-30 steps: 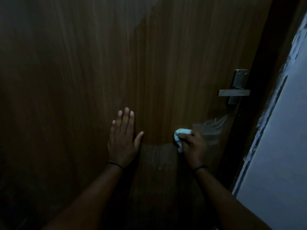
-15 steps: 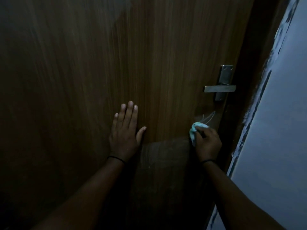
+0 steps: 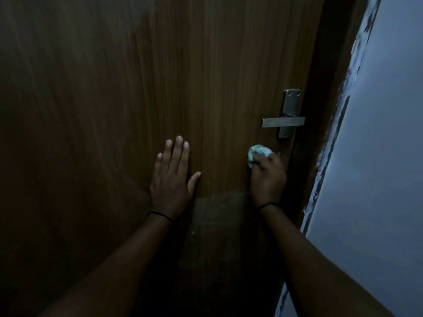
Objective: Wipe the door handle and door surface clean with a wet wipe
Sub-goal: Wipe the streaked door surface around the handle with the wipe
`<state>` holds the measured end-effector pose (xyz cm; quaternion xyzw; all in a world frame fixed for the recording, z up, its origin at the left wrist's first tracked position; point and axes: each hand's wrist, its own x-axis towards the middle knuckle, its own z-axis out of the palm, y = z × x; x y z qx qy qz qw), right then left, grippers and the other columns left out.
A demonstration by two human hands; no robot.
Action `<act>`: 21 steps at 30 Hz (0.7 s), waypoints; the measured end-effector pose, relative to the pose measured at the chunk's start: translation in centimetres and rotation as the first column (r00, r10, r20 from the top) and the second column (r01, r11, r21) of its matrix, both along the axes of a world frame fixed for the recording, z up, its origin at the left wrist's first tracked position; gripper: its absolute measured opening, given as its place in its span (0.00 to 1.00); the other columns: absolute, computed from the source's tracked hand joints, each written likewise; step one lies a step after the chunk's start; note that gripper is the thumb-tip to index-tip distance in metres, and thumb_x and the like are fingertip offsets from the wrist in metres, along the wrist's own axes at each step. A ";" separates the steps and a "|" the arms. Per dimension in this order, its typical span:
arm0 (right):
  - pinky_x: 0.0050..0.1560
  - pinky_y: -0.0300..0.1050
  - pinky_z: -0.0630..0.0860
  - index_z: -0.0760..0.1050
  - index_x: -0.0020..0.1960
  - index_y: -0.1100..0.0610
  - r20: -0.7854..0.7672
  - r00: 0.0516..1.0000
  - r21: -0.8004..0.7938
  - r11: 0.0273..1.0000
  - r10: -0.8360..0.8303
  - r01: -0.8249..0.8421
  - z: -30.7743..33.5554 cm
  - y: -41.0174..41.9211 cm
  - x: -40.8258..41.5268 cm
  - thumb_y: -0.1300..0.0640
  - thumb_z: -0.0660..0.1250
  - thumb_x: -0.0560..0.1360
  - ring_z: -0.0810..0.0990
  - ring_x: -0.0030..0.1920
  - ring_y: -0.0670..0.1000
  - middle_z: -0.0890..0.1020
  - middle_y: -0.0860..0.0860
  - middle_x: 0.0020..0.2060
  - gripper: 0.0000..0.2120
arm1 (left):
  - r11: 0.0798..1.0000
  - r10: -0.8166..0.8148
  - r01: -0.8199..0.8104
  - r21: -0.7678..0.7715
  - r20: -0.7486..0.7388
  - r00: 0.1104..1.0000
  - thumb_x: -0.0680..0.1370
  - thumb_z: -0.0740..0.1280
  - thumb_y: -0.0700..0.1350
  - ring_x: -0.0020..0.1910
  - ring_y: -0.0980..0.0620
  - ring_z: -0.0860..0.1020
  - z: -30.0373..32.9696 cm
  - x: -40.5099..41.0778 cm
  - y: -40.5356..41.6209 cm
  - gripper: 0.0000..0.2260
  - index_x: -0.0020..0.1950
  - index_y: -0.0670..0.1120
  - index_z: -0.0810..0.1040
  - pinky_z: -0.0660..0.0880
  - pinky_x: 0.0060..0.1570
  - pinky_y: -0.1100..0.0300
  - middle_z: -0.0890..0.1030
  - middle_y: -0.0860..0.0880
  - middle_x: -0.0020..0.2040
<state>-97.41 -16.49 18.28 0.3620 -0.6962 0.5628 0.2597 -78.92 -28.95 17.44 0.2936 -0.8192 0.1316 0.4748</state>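
A dark brown wooden door fills most of the view. Its metal lever handle on a vertical backplate sits at the right edge. My right hand grips a crumpled pale wet wipe and holds it against the door just below and left of the handle. My left hand lies flat on the door with straight fingers, left of the right hand.
A dark door frame runs along the door's right edge. Beyond it stands a pale wall with rough, chipped paint along its edge. The scene is dim.
My right hand has carried the wipe rightward and upward across the door, from below the middle to just under the handle. The left hand has stayed flat on the door.
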 end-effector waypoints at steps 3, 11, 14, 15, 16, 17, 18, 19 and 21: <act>0.65 0.41 0.70 0.81 0.58 0.57 -0.074 0.995 0.148 0.988 0.061 -0.050 -2.8 0.8 0.1 0.63 0.67 0.76 0.76 0.61 0.52 0.79 0.53 0.60 0.12 | 1.000 0.003 -0.003 0.010 0.017 1.000 0.79 0.67 0.55 0.80 0.45 0.50 0.7 -0.1 0.4 0.36 0.80 0.43 0.54 0.51 0.77 0.45 0.53 0.44 0.81; 0.69 0.51 0.66 0.60 0.76 0.54 0.085 0.996 0.100 0.994 0.025 -0.033 -0.6 -0.4 0.5 0.51 0.57 0.81 0.65 0.72 0.54 0.66 0.53 0.73 0.24 | 0.999 0.035 -0.037 0.029 0.068 0.997 0.80 0.63 0.59 0.81 0.47 0.43 4.0 0.0 0.7 0.38 0.82 0.44 0.50 0.44 0.77 0.49 0.45 0.46 0.82; 0.70 0.57 0.66 0.51 0.78 0.49 0.031 0.998 0.244 0.968 0.058 -0.064 -3.2 0.3 0.4 0.48 0.54 0.82 0.61 0.74 0.55 0.60 0.53 0.76 0.27 | 0.999 0.045 -0.046 0.011 0.069 0.997 0.80 0.62 0.60 0.81 0.47 0.42 5.2 -0.6 0.9 0.38 0.82 0.45 0.48 0.43 0.78 0.49 0.44 0.47 0.82; 0.70 0.59 0.67 0.49 0.78 0.48 0.087 0.994 0.246 0.966 0.059 -0.079 -3.5 0.9 -0.2 0.48 0.53 0.82 0.61 0.75 0.56 0.59 0.53 0.77 0.27 | 0.999 0.051 -0.052 0.007 0.076 0.996 0.80 0.61 0.61 0.81 0.47 0.42 5.4 -0.7 0.8 0.39 0.82 0.45 0.47 0.43 0.78 0.49 0.44 0.46 0.82; 0.69 0.60 0.68 0.48 0.79 0.48 0.167 0.985 0.212 0.973 0.053 -0.088 -3.4 1.2 -1.0 0.49 0.53 0.82 0.62 0.74 0.57 0.60 0.54 0.76 0.27 | 0.998 0.056 -0.056 0.006 0.085 0.995 0.80 0.61 0.61 0.81 0.47 0.41 5.5 -0.7 0.7 0.39 0.82 0.45 0.46 0.43 0.78 0.49 0.43 0.46 0.82; 0.67 0.61 0.69 0.47 0.79 0.48 0.240 0.970 0.171 0.982 0.037 -0.080 -2.8 1.1 -1.7 0.48 0.54 0.82 0.64 0.73 0.59 0.60 0.56 0.76 0.28 | 0.998 0.057 -0.058 0.007 0.093 0.994 0.80 0.61 0.61 0.80 0.47 0.41 5.6 -0.8 0.6 0.39 0.82 0.45 0.46 0.43 0.78 0.48 0.43 0.46 0.82; 0.67 0.62 0.70 0.47 0.79 0.48 0.273 0.962 0.140 0.988 0.019 -0.059 -1.8 0.7 -2.1 0.47 0.54 0.82 0.65 0.72 0.60 0.61 0.56 0.76 0.28 | 0.998 0.057 -0.058 0.007 0.097 0.994 0.80 0.61 0.62 0.81 0.47 0.41 5.6 -0.8 0.5 0.39 0.82 0.45 0.45 0.44 0.78 0.48 0.43 0.46 0.82; 0.66 0.61 0.70 0.47 0.79 0.48 0.259 0.966 0.128 0.991 0.009 -0.044 -0.8 0.3 -1.9 0.45 0.53 0.82 0.65 0.72 0.60 0.62 0.56 0.75 0.29 | 0.998 0.056 -0.057 0.006 0.097 0.994 0.80 0.61 0.61 0.81 0.46 0.41 5.5 -0.8 0.4 0.39 0.82 0.45 0.46 0.44 0.78 0.47 0.44 0.46 0.82; 0.66 0.60 0.70 0.48 0.78 0.47 0.105 0.994 0.165 0.986 0.020 -0.037 -0.5 -0.2 -0.6 0.43 0.52 0.81 0.66 0.71 0.57 0.64 0.54 0.75 0.28 | 0.998 0.058 -0.058 -0.002 0.087 0.994 0.80 0.62 0.61 0.81 0.46 0.42 5.3 -0.9 0.4 0.39 0.82 0.45 0.46 0.46 0.78 0.46 0.45 0.46 0.82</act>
